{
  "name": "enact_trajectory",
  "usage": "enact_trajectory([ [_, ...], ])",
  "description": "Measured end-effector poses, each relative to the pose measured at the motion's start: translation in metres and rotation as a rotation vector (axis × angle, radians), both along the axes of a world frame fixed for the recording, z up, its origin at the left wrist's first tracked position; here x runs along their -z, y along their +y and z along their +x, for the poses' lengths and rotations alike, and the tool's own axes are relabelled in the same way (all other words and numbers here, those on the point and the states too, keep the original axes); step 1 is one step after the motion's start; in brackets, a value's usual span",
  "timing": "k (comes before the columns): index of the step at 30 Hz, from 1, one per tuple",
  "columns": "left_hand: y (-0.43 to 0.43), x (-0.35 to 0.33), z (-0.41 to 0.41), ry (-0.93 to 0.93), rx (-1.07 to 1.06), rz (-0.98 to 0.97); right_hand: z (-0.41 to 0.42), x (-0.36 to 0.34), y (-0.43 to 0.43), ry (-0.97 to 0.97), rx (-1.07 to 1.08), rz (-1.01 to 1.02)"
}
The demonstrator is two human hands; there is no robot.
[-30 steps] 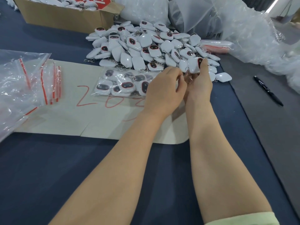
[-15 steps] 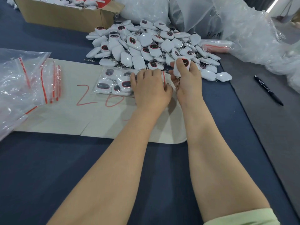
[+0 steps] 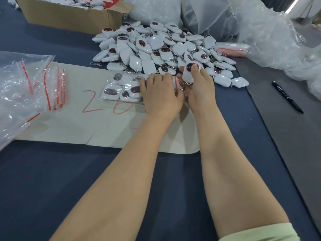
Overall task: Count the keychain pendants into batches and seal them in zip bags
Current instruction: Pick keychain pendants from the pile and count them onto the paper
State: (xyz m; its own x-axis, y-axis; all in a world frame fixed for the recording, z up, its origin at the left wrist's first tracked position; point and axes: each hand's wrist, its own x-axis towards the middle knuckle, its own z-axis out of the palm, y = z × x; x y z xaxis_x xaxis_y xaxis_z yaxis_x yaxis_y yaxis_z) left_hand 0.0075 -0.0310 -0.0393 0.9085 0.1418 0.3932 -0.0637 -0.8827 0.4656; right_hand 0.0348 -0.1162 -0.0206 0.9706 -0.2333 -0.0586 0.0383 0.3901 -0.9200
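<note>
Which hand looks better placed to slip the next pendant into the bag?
The right hand: it grips a pendant just beside the red-striped mouth of the zip bag, while the left hand is busy holding that bag.

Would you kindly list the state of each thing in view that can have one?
zip bag: partly filled, lying flat
left hand: grips zip bag's mouth end
right hand: pinches one pendant, lifted
pendant pile: loose, heaped
cardboard box: open
spare zip bags: empty
pen: lying untouched

White pendants [image 3: 149, 44] with dark red-rimmed ovals, clear red-striped bags [image 3: 34, 80], navy table [image 3: 52, 180].
</note>
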Motion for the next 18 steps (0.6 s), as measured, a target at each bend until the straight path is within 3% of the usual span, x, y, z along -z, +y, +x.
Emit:
enact_trajectory([
  [7,0.0,0.001,0.001,-0.015,-0.015,-0.023,0.001,0.003,0.0,0.002,-0.016,-0.061],
  [12,0.003,-0.007,0.001,-0.064,-0.045,-0.111,0.002,-0.001,0.001,-0.058,0.069,-0.398],
  [18,0.014,-0.017,0.001,-0.046,-0.081,-0.283,-0.001,-0.017,0.009,-0.11,0.079,-0.62],
])
